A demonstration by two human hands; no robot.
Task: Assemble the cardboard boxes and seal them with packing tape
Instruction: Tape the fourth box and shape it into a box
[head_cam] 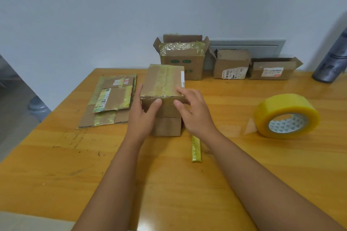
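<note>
Two bare hands meet at one small cardboard box (165, 80) standing near the middle of a wooden table (56, 165). Box: brown corrugated card, squarish, top flaps closed under a wrinkled band of yellowish glossy tape; a lower flap hangs down at the near face. Left hand (143, 112): fingers straight along the box's left side, thumb pressed flat on the near face, nothing gripped. Right hand (195, 110): fingers loosely bent over the near top edge, thumb on the front face; whether it pinches tape there cannot be told. One narrow strip of folded yellow-green tape (196, 149) lies flat just in front of the box. One flattened box (110, 99), tape-patched with a printed label, lies to the left. One thick roll of yellow packing tape (287, 115), patterned core, loose clear end on the tabletop, sits well to the right. Three open boxes line the far edge against a pale wall: a tall one (183, 62) lined with crinkled tape, and two low ones (231, 67) (272, 70) with torn white labels. One grey cylindrical bottle (332, 62) stands at far right.
</note>
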